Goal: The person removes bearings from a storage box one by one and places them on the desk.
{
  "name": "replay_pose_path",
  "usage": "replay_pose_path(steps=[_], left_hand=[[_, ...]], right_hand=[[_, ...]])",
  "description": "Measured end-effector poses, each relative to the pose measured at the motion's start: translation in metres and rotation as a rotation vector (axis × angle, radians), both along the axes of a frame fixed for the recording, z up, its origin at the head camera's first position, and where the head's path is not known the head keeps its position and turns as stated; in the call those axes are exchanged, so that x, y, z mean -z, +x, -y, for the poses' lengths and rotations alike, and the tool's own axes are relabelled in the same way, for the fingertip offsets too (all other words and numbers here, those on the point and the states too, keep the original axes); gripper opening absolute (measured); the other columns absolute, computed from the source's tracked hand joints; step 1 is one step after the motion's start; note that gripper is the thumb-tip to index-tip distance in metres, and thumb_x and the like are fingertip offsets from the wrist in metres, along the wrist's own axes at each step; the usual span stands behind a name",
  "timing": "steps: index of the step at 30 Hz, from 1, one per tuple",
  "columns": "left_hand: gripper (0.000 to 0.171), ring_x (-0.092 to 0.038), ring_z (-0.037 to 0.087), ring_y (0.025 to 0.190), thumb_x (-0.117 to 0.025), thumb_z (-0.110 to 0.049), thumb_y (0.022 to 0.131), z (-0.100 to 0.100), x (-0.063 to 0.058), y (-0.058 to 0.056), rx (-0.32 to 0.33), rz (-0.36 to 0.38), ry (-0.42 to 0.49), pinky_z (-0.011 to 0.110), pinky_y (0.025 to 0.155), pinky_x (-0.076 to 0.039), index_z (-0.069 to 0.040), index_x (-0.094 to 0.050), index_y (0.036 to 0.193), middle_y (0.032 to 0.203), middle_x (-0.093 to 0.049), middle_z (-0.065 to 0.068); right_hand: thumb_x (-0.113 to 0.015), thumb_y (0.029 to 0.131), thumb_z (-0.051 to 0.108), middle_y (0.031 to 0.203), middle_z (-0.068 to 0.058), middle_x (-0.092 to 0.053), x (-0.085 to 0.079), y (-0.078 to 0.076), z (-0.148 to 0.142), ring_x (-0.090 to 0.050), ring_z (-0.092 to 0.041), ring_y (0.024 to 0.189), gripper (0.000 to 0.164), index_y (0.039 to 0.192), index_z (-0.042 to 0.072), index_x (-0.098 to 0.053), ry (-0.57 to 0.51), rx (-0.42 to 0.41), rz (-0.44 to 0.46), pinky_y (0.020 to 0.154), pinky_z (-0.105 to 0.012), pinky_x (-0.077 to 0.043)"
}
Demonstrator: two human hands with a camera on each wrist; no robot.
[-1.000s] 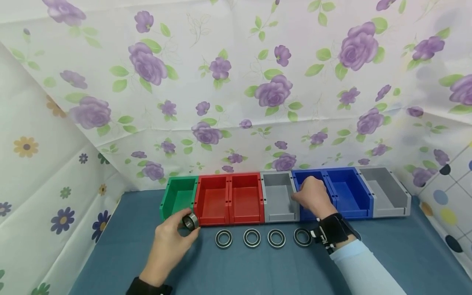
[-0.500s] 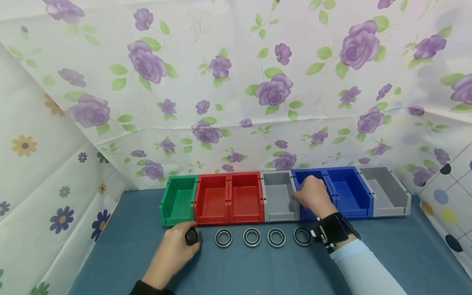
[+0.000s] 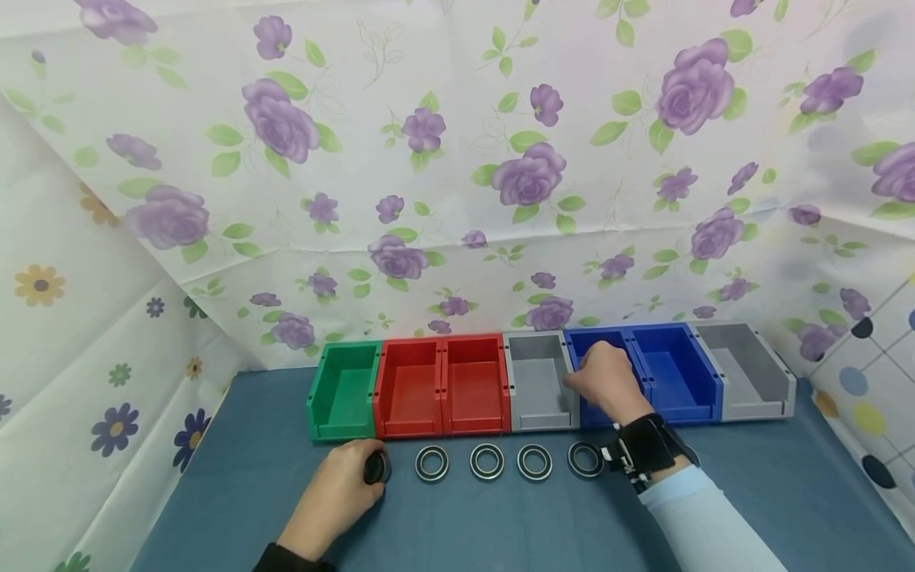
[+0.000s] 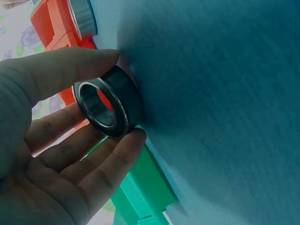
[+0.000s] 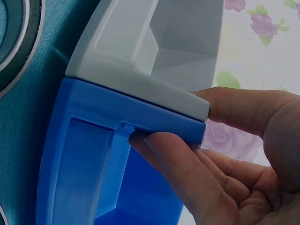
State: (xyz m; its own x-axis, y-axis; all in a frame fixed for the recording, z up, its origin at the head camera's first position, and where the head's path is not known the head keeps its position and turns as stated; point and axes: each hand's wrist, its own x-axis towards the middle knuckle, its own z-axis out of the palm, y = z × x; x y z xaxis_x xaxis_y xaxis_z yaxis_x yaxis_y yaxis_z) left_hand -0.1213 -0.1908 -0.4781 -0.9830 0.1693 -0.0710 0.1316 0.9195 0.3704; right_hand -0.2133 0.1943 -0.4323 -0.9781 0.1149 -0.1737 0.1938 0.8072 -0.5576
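Note:
My left hand (image 3: 336, 492) holds a black-sided bearing (image 4: 126, 98) between thumb and fingertips, just in front of the green bin (image 3: 318, 433). In the left wrist view the bearing's far side is at the blue cloth; whether it bears on it I cannot tell. My right hand (image 3: 608, 381) pinches the adjoining side walls of the middle grey bin (image 5: 112, 70) and the blue bin (image 5: 84, 154), thumb on one side, fingers on the other. Several more bearings lie flat in a row before the bins, among them the leftmost bearing (image 3: 432, 479) and the rightmost bearing (image 3: 586, 474).
Two red bins (image 3: 408, 429) stand beside the green one. Right of my hand are a second blue bin (image 3: 696, 413) and a light grey bin (image 3: 758, 411). A flowered sheet (image 3: 457, 175) hangs behind the row. Blue cloth (image 3: 486, 532) covers the table.
My left hand has lowered the bearing toward the cloth and turned it, so that its opening no longer faces the head camera. The right hand keeps its grip on the bin walls.

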Motion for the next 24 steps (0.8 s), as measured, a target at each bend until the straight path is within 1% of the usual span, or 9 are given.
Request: replay_pose_path(steps=[8, 12, 16, 18, 21, 24], left_hand=[[0.052, -0.055, 0.016, 0.097, -0.081, -0.012, 0.066, -0.001, 0.001, -0.001, 0.002, 0.016, 0.002, 0.040, 0.079, -0.049, -0.008, -0.062, 0.114, 0.106, -0.060, 0.003], [0.052, -0.055, 0.017, 0.101, -0.080, -0.008, 0.067, -0.003, 0.003, -0.001, 0.005, 0.014, 0.018, 0.040, 0.082, -0.048, -0.009, -0.062, 0.115, 0.109, -0.060, 0.002], [0.052, -0.055, 0.018, 0.103, -0.079, -0.006, 0.067, -0.004, 0.005, 0.000, 0.012, 0.013, 0.025, 0.040, 0.083, -0.047, -0.009, -0.062, 0.116, 0.111, -0.060, 0.003], [0.052, -0.055, 0.018, 0.103, -0.079, -0.007, 0.068, -0.005, 0.005, 0.001, 0.013, 0.015, 0.030, 0.040, 0.082, -0.047, -0.009, -0.061, 0.117, 0.111, -0.059, 0.003], [0.051, -0.055, 0.018, 0.104, -0.079, -0.012, 0.070, -0.004, 0.004, 0.004, 0.001, 0.007, 0.035, 0.039, 0.082, -0.048, -0.010, -0.061, 0.117, 0.112, -0.059, 0.003], [0.050, -0.056, 0.018, 0.103, -0.079, -0.018, 0.071, -0.003, 0.000, 0.004, -0.016, -0.024, 0.031, 0.038, 0.081, -0.048, -0.010, -0.062, 0.117, 0.111, -0.060, 0.003]], right_hand=[[-0.072, 0.077, 0.027, 0.047, 0.003, -0.032, 0.002, 0.000, 0.000, -0.057, -0.024, 0.051, 0.041, 0.051, 0.012, -0.044, 0.007, 0.005, 0.004, 0.043, -0.028, -0.040], [-0.072, 0.076, 0.027, 0.047, 0.003, -0.031, 0.004, 0.001, 0.000, -0.052, -0.020, 0.045, 0.041, 0.050, 0.012, -0.043, 0.016, 0.003, -0.011, 0.042, -0.028, -0.038], [-0.073, 0.076, 0.027, 0.048, 0.004, -0.028, 0.005, 0.000, -0.001, -0.042, -0.016, 0.041, 0.043, 0.050, 0.013, -0.041, 0.028, 0.006, -0.016, 0.040, -0.026, -0.034], [-0.073, 0.076, 0.027, 0.049, 0.004, -0.027, 0.007, 0.000, -0.001, -0.039, -0.014, 0.040, 0.044, 0.050, 0.014, -0.041, 0.032, 0.009, -0.014, 0.039, -0.026, -0.033], [-0.073, 0.076, 0.027, 0.049, 0.004, -0.027, 0.010, -0.002, -0.001, -0.040, -0.015, 0.040, 0.044, 0.050, 0.014, -0.040, 0.022, 0.004, -0.010, 0.040, -0.026, -0.033], [-0.072, 0.076, 0.028, 0.048, 0.004, -0.027, 0.015, -0.004, -0.002, -0.041, -0.015, 0.040, 0.044, 0.050, 0.015, -0.039, 0.002, 0.001, -0.020, 0.039, -0.026, -0.032]])
